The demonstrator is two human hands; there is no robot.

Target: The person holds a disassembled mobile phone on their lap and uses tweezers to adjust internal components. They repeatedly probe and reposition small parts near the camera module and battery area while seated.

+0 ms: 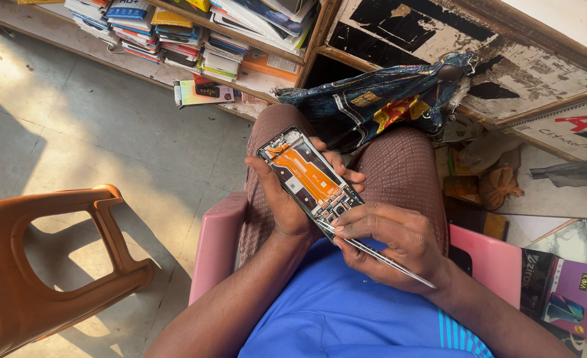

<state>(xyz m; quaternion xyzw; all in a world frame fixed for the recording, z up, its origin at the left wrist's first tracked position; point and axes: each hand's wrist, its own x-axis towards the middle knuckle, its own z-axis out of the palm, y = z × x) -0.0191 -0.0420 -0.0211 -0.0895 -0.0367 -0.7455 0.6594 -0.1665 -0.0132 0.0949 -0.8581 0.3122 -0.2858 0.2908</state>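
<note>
Head view, looking down at a seated person. Nearest the camera, the right hand (389, 245) pinches a thin metal tool (379, 255) between thumb and bunched fingers; the tool's long axis runs from lower right up to the left, and its tip meets the lower end of an opened phone (310, 176). The left hand (287, 192) cradles the phone from beneath, thumb along its left edge and fingertips curled over its right edge. The phone lies above the lap, back cover off, orange inner plate facing up; its long axis runs diagonally, the upper end pointing up-left and away from the body. Beyond the hands, a patterned cloth (379, 99) lies across the knees. A pink seat edge (217, 242) shows on the left, with an orange plastic chair (48, 265) well apart across the open floor (121, 126). Farthest off, a low shelf holds stacked boxes (194, 33); at right, a purple box (572, 301) sits near the forearm.
</note>
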